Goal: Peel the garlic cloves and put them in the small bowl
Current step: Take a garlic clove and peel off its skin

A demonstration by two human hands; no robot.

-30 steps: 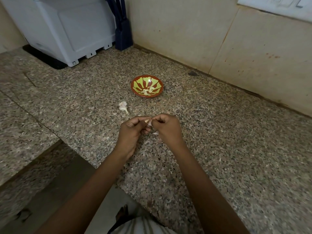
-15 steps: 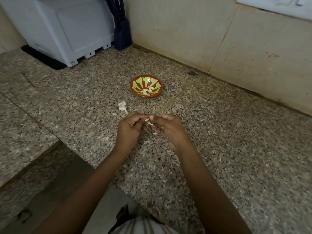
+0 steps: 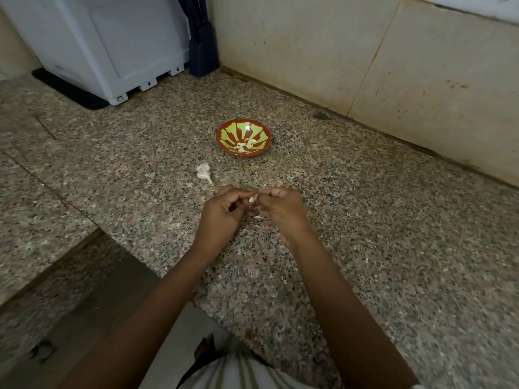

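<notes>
Both of my hands meet over the granite counter. My left hand (image 3: 222, 217) and my right hand (image 3: 282, 213) pinch one small pale garlic clove (image 3: 252, 199) between their fingertips. Thin bits of skin (image 3: 257, 216) lie on the counter just under the hands. Beyond them sits the small red bowl with a green pattern (image 3: 224, 141), with several peeled cloves (image 3: 245, 146) inside. A remaining piece of the garlic bulb (image 3: 204, 172) lies on the counter to the left of the bowl, apart from my hands.
A white appliance (image 3: 112, 46) on a black mat stands at the back left, with a dark blue holder (image 3: 202, 51) beside it in the corner. A beige wall (image 3: 365, 66) runs along the back right. The counter edge drops off at the lower left (image 3: 92, 234).
My two hands have drawn close together again on the clove after the right hand had pulled slightly away; the bowl and bulb piece have not moved.
</notes>
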